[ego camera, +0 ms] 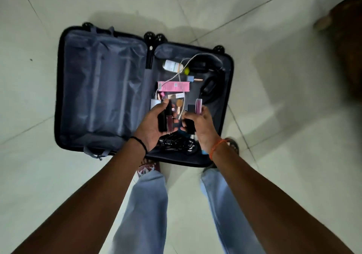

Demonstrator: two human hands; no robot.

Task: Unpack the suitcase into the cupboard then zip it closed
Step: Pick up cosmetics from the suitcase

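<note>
Head camera is looking down on the suitcase (101, 89), lying wide open on the tiled floor (284, 116) at the person's feet. Both hands are hovering over its right half. Left hand (151, 126) is gripping a dark lip gloss tube (168, 123) and a black stick. Right hand (201, 127) is clutching a pink lip gloss tube (198, 106) with a black cap. Below them a pink box (174, 86), small bottle (173, 65) and white cable (188, 63) are lying loose.

Single head-worn view, looking steeply down, close above open suitcase (101, 89) on floor (274, 77)
</note>
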